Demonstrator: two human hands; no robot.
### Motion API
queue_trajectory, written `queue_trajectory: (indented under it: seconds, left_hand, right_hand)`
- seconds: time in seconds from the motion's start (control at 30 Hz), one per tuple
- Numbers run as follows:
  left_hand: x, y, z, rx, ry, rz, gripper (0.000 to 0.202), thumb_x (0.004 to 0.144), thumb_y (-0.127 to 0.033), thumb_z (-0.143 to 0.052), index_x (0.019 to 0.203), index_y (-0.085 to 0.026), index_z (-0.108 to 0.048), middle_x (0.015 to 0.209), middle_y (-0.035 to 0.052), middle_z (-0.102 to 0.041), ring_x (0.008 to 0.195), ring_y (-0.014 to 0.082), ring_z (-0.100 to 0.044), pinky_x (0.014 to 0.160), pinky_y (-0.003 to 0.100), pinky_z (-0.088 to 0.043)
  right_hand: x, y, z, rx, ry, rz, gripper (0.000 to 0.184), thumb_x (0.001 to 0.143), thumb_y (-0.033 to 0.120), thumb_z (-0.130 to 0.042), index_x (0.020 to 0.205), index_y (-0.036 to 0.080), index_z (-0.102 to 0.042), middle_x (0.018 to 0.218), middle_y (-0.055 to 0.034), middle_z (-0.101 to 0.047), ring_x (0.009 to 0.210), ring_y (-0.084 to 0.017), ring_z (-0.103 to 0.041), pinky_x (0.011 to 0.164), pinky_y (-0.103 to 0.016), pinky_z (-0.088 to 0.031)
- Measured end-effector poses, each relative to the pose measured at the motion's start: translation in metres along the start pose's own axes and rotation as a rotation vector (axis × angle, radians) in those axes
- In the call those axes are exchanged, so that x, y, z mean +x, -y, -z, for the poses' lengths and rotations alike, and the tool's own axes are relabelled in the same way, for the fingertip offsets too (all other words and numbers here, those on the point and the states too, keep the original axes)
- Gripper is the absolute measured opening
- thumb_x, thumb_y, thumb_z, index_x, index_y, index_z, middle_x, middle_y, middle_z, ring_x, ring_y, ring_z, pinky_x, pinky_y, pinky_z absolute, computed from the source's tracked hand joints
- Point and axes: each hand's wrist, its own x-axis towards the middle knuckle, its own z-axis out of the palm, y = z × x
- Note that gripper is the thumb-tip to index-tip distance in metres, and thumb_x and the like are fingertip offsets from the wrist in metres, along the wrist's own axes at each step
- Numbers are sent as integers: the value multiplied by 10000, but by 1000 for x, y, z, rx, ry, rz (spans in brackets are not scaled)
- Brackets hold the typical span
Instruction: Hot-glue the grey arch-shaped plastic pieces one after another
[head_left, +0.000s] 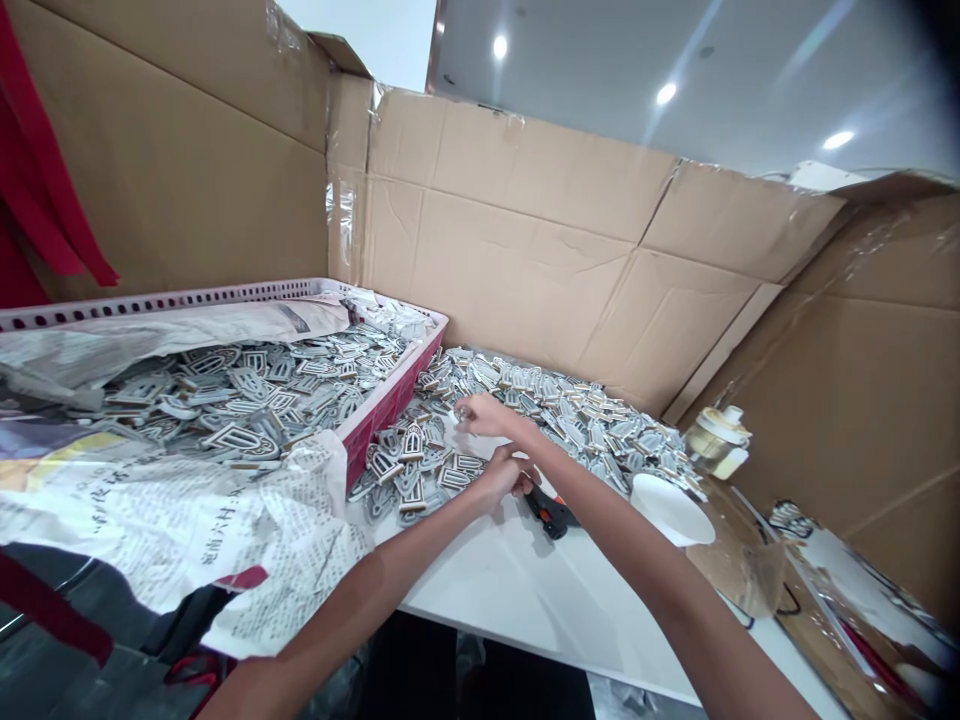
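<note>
My right hand (pixel 484 415) reaches across to the pile, its fingertips pinched on a small grey piece, mostly hidden. Nearer me, my left hand (pixel 504 475) is curled low over the table, and its grip is too hidden to make out. Just right of those fingers lies a black tool with orange parts (pixel 551 515); whether they touch it is unclear. Flat grey-and-white pieces with dark outlines and brownish edges (pixel 411 442) lie loosely around both hands. More of these pieces, mostly grey side up (pixel 577 410), are heaped behind.
A pink plastic basket (pixel 390 405) at left is lined with newsprint (pixel 300 520) and filled with similar pieces. Cardboard walls (pixel 510 230) enclose the white table (pixel 600 610). To the right are a white round dish (pixel 673 510) and a clear container with a white lid (pixel 718 440).
</note>
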Motion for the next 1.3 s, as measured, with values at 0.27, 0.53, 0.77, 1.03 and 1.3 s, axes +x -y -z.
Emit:
queue_trajectory:
  seconds: [0.27, 0.53, 0.77, 1.03, 1.3]
  left_hand:
    - [-12, -23, 2, -197, 153, -33, 393, 566, -100, -563, 955, -150, -565, 840, 63, -654, 693, 153, -637, 663, 279, -466]
    - [-13, -18, 2, -314, 370, -72, 463, 614, -99, -557, 1067, -144, -471, 959, 139, -682, 881, 248, -656, 901, 414, -417]
    - [-6, -12, 1, -232, 157, -37, 208, 767, -269, -543, 876, -179, -390, 889, 130, -692, 832, 234, -676, 859, 389, -462]
    - [-7, -13, -1, -228, 81, -65, 188, 768, -223, -538, 813, -185, -358, 875, 136, -692, 856, 234, -675, 866, 386, -473]
    - [-11, -16, -1, -172, 131, -47, 228, 677, -147, -598, 873, -147, -482, 907, 137, -699, 895, 241, -666, 884, 370, -471]
  right_hand:
    - [-69, 5, 54, 805, -282, -153, 413, 779, 387, -585, 1159, 227, -571, 1074, -68, -645, 920, -186, -621, 773, -312, -515]
    - [-126, -12, 33, 743, -488, -332, 348, 732, 325, -630, 1037, 159, -639, 1001, -72, -681, 902, -188, -634, 872, -361, -479]
    - [-179, -37, 28, 315, -688, -374, 259, 776, 347, -562, 925, 176, -688, 1011, -66, -685, 932, -193, -626, 862, -348, -472]
    - [-281, -91, 61, -133, -747, -801, 253, 768, 257, -505, 912, 156, -687, 882, -80, -701, 798, -198, -642, 742, -293, -471]
    - [-305, -131, 43, -205, -297, -928, 382, 708, 168, -541, 1076, 135, -634, 1052, -103, -660, 920, -210, -615, 790, -282, -450]
